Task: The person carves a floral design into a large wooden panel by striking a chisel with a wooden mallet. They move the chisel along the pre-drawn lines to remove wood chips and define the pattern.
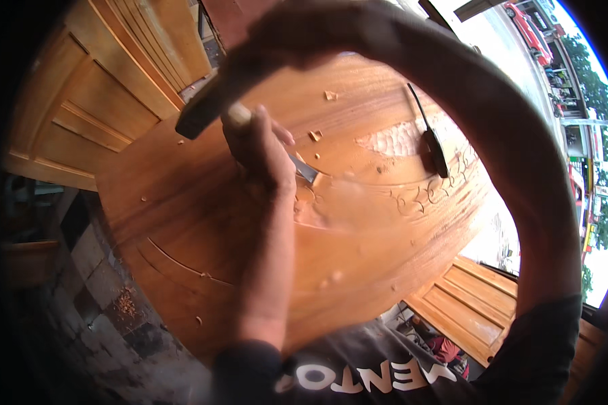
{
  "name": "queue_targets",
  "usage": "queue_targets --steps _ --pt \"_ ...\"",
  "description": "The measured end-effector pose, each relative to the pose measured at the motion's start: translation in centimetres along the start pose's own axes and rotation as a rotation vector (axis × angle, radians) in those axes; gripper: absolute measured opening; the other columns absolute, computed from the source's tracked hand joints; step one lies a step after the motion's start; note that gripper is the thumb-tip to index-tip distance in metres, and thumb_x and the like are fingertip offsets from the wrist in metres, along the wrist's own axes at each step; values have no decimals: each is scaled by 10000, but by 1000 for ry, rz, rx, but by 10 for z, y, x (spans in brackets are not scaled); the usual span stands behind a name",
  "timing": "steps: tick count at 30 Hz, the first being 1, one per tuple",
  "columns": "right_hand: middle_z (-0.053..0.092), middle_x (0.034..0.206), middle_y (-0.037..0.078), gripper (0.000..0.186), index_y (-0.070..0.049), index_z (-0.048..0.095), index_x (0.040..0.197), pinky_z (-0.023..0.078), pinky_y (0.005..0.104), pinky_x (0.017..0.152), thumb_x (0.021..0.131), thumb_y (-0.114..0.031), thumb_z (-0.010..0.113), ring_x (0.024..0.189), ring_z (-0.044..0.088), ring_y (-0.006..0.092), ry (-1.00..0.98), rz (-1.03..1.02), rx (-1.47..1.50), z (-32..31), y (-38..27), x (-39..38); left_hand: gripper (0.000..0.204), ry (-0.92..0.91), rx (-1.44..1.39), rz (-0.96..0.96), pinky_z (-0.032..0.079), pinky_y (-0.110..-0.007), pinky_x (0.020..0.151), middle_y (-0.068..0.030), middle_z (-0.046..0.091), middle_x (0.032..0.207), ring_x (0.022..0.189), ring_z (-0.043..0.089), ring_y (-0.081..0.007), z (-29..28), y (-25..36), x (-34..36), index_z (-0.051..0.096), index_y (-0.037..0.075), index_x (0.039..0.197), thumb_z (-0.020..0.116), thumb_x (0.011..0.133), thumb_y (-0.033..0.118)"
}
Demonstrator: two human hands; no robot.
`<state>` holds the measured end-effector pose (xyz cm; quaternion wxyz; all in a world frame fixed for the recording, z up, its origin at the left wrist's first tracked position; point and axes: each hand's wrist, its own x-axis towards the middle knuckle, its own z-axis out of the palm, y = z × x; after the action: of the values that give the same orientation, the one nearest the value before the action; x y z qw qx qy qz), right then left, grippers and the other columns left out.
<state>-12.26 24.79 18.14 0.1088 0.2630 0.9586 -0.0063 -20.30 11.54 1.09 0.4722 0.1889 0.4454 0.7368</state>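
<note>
Steadying the chisel (306,169) looks key, the left hand (262,150) wrapping its fingers round it, pointed toward four o'clock on the wooden panel (365,270), while the blurred right hand (307,32), apparently gripping a dark block (219,100) at eleven o'clock, should tap squarely.

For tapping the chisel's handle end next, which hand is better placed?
Probably the right hand: it holds a dark block near the handle end, while the left hand is wrapped around the chisel.
</note>
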Motion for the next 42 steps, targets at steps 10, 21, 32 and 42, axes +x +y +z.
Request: queue_targets --steps 10,21,32,42 --pt "747 1127 169 724 -250 500 1566 586 498 841 880 -65 639 1033 748 368 -274 46 14 -43 -7 -14 363 -101 114 -6 431 -291 521 -51 549 676 516 521 -154 4 3 -1 512 7 1324 595 1021 188" --pt "720 1226 175 770 -215 481 1576 571 475 891 853 4 630 1124 715 365 107 247 203 -12 7 -61 256 -533 -597 -294 314 -262 322 10 464 661 397 406 -109 20 35 -17 549 117 1205 669 1026 257" --pt "695 1332 217 941 -157 381 1636 542 503 1059 804 35 776 1272 663 412 673 303 452 -24 -27 -73 165 129 -37 33 388 -281 407 -2 503 683 427 446 -102 13 9 -4 491 107 1018 651 1028 141" --pt "707 1267 208 830 -128 433 1580 569 460 984 827 47 735 1211 703 358 859 224 518 -39 -52 -51 288 97 -10 92 414 -244 414 -52 596 818 455 474 -91 19 10 -12 536 43 1250 658 1000 117"
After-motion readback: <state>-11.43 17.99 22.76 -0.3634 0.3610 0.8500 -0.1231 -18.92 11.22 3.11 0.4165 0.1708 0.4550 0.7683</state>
